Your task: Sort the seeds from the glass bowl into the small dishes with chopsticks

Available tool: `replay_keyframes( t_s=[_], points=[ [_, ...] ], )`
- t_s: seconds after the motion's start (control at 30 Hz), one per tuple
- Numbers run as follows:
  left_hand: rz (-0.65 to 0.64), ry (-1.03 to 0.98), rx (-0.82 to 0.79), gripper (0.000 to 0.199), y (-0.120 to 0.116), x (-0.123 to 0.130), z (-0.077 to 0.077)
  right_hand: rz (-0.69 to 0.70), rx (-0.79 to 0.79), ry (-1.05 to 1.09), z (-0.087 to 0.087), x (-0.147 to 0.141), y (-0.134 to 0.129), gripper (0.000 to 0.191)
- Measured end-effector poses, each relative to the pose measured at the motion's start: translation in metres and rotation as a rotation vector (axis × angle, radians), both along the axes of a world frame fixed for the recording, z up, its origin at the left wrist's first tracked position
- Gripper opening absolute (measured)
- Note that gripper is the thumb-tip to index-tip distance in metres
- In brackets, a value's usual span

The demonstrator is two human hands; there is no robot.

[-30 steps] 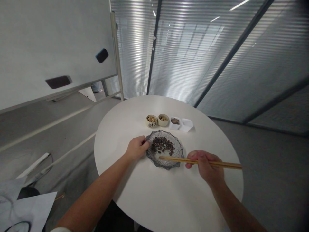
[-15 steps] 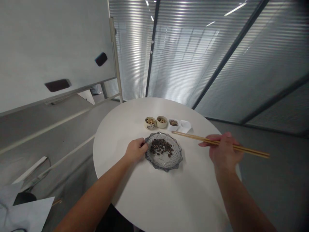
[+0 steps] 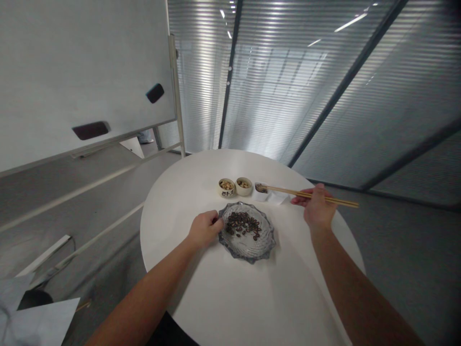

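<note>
My left hand (image 3: 206,228) pinches the left rim of a scalloped glass plate (image 3: 248,252). Dark seeds (image 3: 242,223) lie scattered over the left and upper part of that plate. My right hand (image 3: 320,206) is closed round a pair of wooden chopsticks (image 3: 306,193). Their tips point left and reach the white cup (image 3: 260,196), at the small dark-brown bits in it; whether they grip a piece is too small to tell. Under the chopsticks sits a second white cup (image 3: 278,197), partly covered by them.
Left of the white cups stand two cream bowls, a lettered one (image 3: 226,188) and a plain one (image 3: 244,186), both holding light-brown pieces. All rest on a round white table (image 3: 248,302). A whiteboard (image 3: 82,62) on a frame stands behind left, and a ribbed glass wall (image 3: 273,96) behind.
My right hand has moved left and away from me, bringing the chopstick tips from beside the plate's far rim to the filled white cup. My left hand stays at the plate's rim.
</note>
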State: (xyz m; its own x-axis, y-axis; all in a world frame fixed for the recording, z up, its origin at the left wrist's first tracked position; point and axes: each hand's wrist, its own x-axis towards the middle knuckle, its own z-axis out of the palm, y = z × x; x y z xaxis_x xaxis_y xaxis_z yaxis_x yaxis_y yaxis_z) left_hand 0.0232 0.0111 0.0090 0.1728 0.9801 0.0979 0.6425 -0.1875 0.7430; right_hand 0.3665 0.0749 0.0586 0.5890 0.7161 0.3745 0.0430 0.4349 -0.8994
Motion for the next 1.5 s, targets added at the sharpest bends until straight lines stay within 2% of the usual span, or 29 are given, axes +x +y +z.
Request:
replay_keyframes(
  t_s=[0.27,0.47,0.67,0.97,1.23,1.5],
  points=[
    [-0.001,-0.007,-0.011,0.026,0.0,-0.001,-0.001,0.137,0.016,0.157,0.001,0.007,-0.019,0.056],
    [-0.002,-0.024,-0.015,0.028,0.001,-0.001,-0.003,0.336,0.035,0.182,-0.003,-0.015,-0.053,0.038],
    [0.004,-0.036,-0.031,0.028,0.001,-0.002,-0.002,0.511,-0.099,0.204,-0.018,-0.025,-0.067,0.037],
    [0.011,-0.048,-0.025,0.029,-0.001,-0.002,0.001,0.468,-0.27,0.041,-0.026,-0.036,-0.072,0.049],
    [0.019,-0.072,-0.029,0.029,-0.001,-0.003,-0.001,0.419,-0.295,0.039,-0.027,-0.044,-0.071,0.053],
    [0.024,-0.059,-0.03,0.029,0.0,-0.003,-0.004,0.363,-0.259,-0.07,-0.028,-0.051,-0.076,0.054]
  ],
)
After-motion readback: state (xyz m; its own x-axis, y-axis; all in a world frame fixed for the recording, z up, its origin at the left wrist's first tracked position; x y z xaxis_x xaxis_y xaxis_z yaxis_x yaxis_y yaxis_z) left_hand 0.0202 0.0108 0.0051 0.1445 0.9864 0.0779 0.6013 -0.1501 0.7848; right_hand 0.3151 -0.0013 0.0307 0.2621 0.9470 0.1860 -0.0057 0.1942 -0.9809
